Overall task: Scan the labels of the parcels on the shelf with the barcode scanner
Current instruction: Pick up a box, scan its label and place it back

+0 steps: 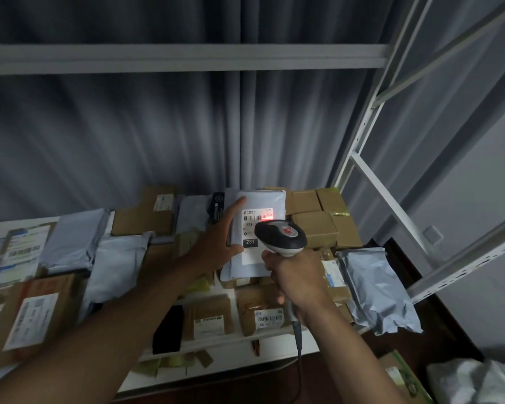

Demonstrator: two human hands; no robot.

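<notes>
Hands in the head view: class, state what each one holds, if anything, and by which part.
The right hand grips the barcode scanner by its handle. The left hand holds the grey mailer parcel by its left edge, thumb on the labelled face.

A white shelf (216, 349) carries the parcels, its front edge bare below the forearms. Left of the left hand (216, 243) lie grey poly mailers (117, 266) and a labelled brown carton (38, 319). Beyond both hands sit small cardboard boxes (315, 225). Under the right hand (296, 277) lies a labelled brown box (263, 313), and to its right a crumpled grey bag (373, 287).
</notes>
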